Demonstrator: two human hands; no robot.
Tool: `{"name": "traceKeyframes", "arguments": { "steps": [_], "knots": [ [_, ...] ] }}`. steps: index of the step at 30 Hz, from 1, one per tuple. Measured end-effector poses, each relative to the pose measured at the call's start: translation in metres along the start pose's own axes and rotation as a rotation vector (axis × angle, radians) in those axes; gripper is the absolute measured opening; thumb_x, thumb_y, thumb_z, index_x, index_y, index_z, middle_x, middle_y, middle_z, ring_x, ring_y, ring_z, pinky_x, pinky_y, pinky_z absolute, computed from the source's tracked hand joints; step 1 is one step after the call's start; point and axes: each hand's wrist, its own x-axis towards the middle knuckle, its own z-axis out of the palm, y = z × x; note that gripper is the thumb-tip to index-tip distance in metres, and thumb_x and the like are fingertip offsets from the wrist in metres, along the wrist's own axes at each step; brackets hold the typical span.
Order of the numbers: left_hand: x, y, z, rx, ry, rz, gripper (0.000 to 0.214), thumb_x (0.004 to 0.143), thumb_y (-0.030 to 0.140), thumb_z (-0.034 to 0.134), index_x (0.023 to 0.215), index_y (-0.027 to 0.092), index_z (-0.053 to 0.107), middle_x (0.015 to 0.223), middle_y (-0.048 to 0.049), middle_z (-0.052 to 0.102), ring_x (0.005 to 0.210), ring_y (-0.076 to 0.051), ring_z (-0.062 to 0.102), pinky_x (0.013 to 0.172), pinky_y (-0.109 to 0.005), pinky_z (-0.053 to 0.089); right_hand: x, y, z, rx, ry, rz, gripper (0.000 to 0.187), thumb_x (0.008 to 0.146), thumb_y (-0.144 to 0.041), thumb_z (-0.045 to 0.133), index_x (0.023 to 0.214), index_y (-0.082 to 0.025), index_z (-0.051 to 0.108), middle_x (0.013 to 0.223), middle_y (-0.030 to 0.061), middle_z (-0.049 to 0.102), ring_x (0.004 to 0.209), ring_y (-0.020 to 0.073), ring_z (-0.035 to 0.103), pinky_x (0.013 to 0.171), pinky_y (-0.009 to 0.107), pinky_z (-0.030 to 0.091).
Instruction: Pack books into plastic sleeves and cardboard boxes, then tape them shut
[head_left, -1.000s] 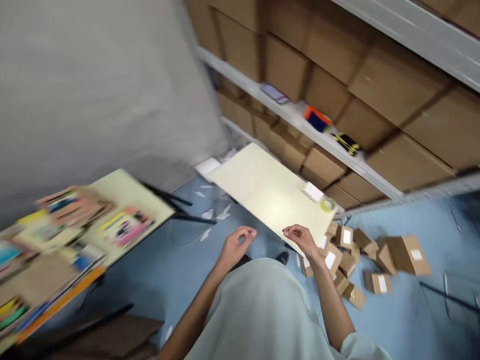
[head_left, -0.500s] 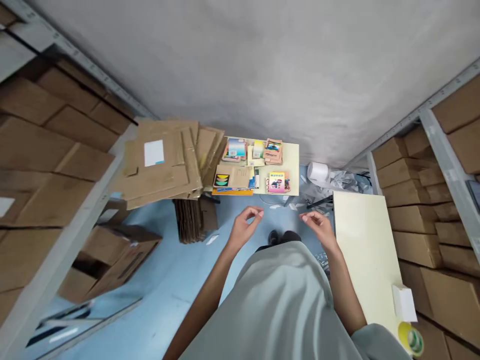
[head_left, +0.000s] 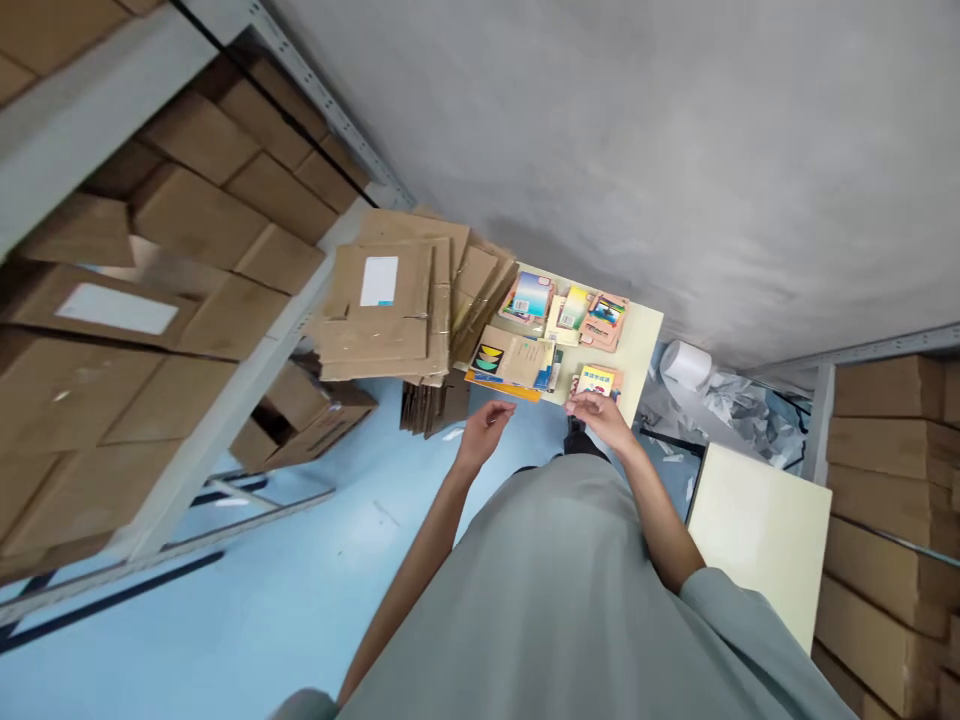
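My left hand (head_left: pixel 486 432) hangs just in front of the near table's edge, its fingers loosely bent with nothing visible in them. Closest to it is a pile of booklets (head_left: pixel 510 358), with a tan cover on top and an orange one beneath. My right hand (head_left: pixel 606 420) reaches over the table edge, loosely bent and apparently empty. It overlaps the lower side of a small stack of booklets with a yellow cover (head_left: pixel 598 378); whether it touches them I cannot tell. Behind are a blue-covered booklet (head_left: pixel 532 296), a yellow-and-white one (head_left: pixel 575 306) and a pink-edged stack (head_left: pixel 604 318).
Flattened cardboard (head_left: pixel 390 340) is heaped at the table's left end. Shelves of cartons (head_left: pixel 202 220) rise on the left, with more cartons (head_left: pixel 885 470) on the right. A white roll (head_left: pixel 686 365) and crumpled wrapping (head_left: pixel 750 410) lie beyond a second table (head_left: pixel 757 530).
My view has turned and tilted, so the tables and shelves sit differently. Both hands are nearer the booklets, and my right hand now overlaps the yellow-covered stack.
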Motion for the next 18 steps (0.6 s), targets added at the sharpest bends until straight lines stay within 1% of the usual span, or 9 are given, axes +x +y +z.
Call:
{"name": "traceKeyframes", "arguments": {
  "steps": [4,6,8,11,13,16,18],
  "knots": [
    [0.02,0.005,0.003,-0.112,0.048,-0.15,0.062,0.071,0.077,0.081,0.095,0.021,0.074,0.117,-0.0159,0.084,0.106,-0.03,0.079,0.099,-0.049,0.062,0.049,-0.011,-0.003,-0.03,-0.094,-0.005,0.038,0.083,-0.059,0.085,0.097,-0.023,0.081,0.098,0.0056,0.083,0.096,0.0256,0.077,0.096,0.039,0.061],
    [0.025,0.004,0.005,-0.157,0.086,-0.186,0.063,0.07,0.078,0.083,0.093,0.021,0.075,0.116,-0.0159,0.084,0.107,-0.031,0.079,0.098,-0.05,0.062,0.072,-0.012,-0.005,-0.047,-0.13,-0.01,0.038,0.084,-0.058,0.083,0.099,-0.023,0.081,0.098,0.0059,0.084,0.095,0.0258,0.078,0.094,0.039,0.061],
    [0.029,0.001,0.008,-0.163,0.115,-0.207,0.063,0.071,0.08,0.082,0.092,0.021,0.075,0.112,-0.0151,0.084,0.108,-0.031,0.079,0.099,-0.049,0.062,0.095,-0.009,-0.009,-0.068,-0.146,-0.014,0.037,0.084,-0.057,0.083,0.1,-0.023,0.081,0.099,0.0066,0.084,0.095,0.026,0.078,0.095,0.039,0.061],
    [0.036,-0.005,0.013,-0.178,0.14,-0.258,0.064,0.071,0.081,0.082,0.09,0.02,0.075,0.104,-0.0142,0.083,0.108,-0.03,0.078,0.1,-0.048,0.062,0.13,0.002,-0.011,-0.115,-0.131,0.009,0.033,0.082,-0.052,0.083,0.098,-0.023,0.08,0.103,0.0081,0.084,0.096,0.0266,0.079,0.098,0.042,0.061],
    [0.043,-0.009,0.016,-0.234,0.147,-0.318,0.065,0.07,0.08,0.084,0.09,0.019,0.074,0.106,-0.0152,0.083,0.107,-0.03,0.079,0.1,-0.048,0.062,0.151,0.01,-0.009,-0.16,-0.103,0.048,0.028,0.081,-0.045,0.083,0.098,-0.022,0.08,0.105,0.0094,0.084,0.097,0.027,0.079,0.1,0.043,0.061],
    [0.057,-0.011,0.017,-0.351,0.127,-0.398,0.062,0.068,0.073,0.089,0.096,0.018,0.075,0.113,-0.0177,0.082,0.106,-0.031,0.079,0.101,-0.049,0.061,0.178,0.021,0.002,-0.256,-0.061,0.104,0.023,0.08,-0.035,0.081,0.098,-0.021,0.079,0.106,0.0102,0.084,0.101,0.0273,0.08,0.103,0.045,0.06],
    [0.068,-0.011,0.014,-0.408,0.102,-0.439,0.058,0.07,0.066,0.091,0.098,0.018,0.075,0.113,-0.018,0.081,0.104,-0.03,0.079,0.101,-0.049,0.061,0.192,0.024,0.011,-0.307,-0.042,0.116,0.021,0.079,-0.032,0.081,0.098,-0.022,0.08,0.107,0.0091,0.084,0.103,0.0274,0.079,0.106,0.047,0.059]
  ]
}}
